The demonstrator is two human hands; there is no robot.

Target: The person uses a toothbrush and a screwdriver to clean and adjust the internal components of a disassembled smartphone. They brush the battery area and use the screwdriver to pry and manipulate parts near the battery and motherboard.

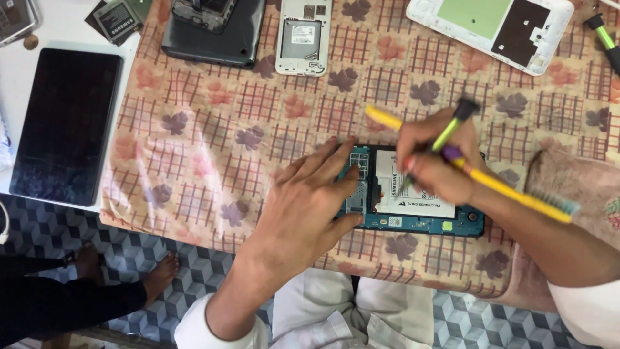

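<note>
An opened tablet (413, 223) with a teal circuit board and a white battery lies near the table's front edge. My left hand (310, 207) presses flat on its left end, fingers spread over the board. Over the battery, my right hand (436, 161) grips a small screwdriver (452, 126) with a green shaft and black cap, tip down on the tablet. The same hand also holds a yellow toothbrush (510, 190), whose bristled head points right.
A black tablet (64, 126) lies face down at the left. At the back lie a dark device (213, 29), a white phone shell (302, 39), a white tablet back (491, 29), a loose battery (117, 18) and another screwdriver (606, 39). Another person's bare feet (129, 271) rest on the floor.
</note>
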